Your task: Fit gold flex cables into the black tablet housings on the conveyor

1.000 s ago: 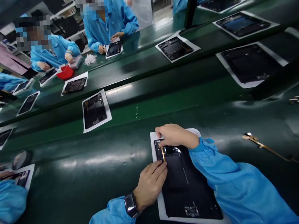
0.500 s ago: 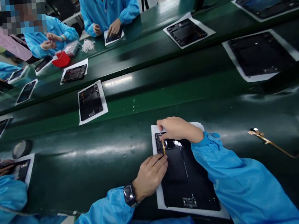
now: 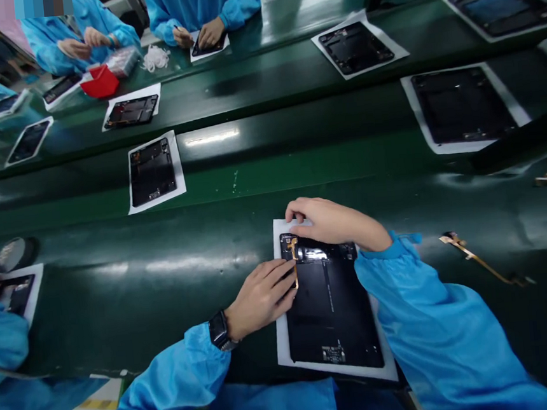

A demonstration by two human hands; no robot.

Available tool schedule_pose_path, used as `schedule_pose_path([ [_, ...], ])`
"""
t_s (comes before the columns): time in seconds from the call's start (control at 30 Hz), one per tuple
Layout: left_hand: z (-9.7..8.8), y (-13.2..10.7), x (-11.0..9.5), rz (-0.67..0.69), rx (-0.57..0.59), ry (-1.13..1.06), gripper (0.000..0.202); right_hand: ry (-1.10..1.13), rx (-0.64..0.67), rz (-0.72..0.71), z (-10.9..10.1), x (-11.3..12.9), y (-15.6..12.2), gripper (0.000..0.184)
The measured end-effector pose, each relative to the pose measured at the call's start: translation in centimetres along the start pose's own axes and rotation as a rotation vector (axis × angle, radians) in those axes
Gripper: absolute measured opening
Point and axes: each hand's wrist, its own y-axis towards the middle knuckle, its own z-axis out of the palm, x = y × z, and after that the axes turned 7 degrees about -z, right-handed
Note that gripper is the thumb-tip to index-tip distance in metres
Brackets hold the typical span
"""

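In my head view, the black tablet housing (image 3: pixel 312 319) lies flat on a white sheet (image 3: pixel 282 341), on the green surface (image 3: pixel 166 294) in front of the person. Near its upper left corner, the thin orange ribbon cable (image 3: pixel 293 249) runs down along the left side.

The left hand (image 3: pixel 262 295) comes from the left, palm down. Its fingers are close together with the tips on the ribbon; I cannot tell if they pinch it or only press. The right hand (image 3: pixel 330 222) bends over the top edge. Its fingers are curled, and the thumb is a little apart from them; I see nothing pinched there.

I judge the ribbon very light, flexible and easy to crease, so I would touch it with soft fingertips near its thicker ends and not pull the narrow middle. The housing seems stiff and thin, and its shiny face is probably slippery. I would hold it by the outer rim, away from the small parts, because the loose sheet could slide under it.
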Motion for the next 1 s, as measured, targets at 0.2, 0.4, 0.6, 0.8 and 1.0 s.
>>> schedule_pose_path([
  [0.2,-1.1,0.3,-0.1,0.059,0.188,0.066,0.031,0.123,-0.002,-0.049,-2.9,2.3,-2.5,0.03],
  [0.4,-1.5,-0.4,0.6,0.098,0.15,-0.043,0.032,0.229,0.002,0.042,-2.5,4.4,-4.0,0.014],
  [0.6,-1.1,-1.0,1.1,0.117,0.095,-0.092,0.035,0.223,0.03,0.141,1.6,4.6,-6.9,0.015],
  [0.8,-0.8,-1.1,1.3,0.132,0.084,-0.143,0.033,0.329,-0.161,0.247,5.8,4.9,-10.1,0.022],
  [1.0,-0.7,-1.1,1.3,0.142,0.131,-0.113,0.032,0.706,-0.45,0.378,8.5,5.1,-11.5,0.027],
])
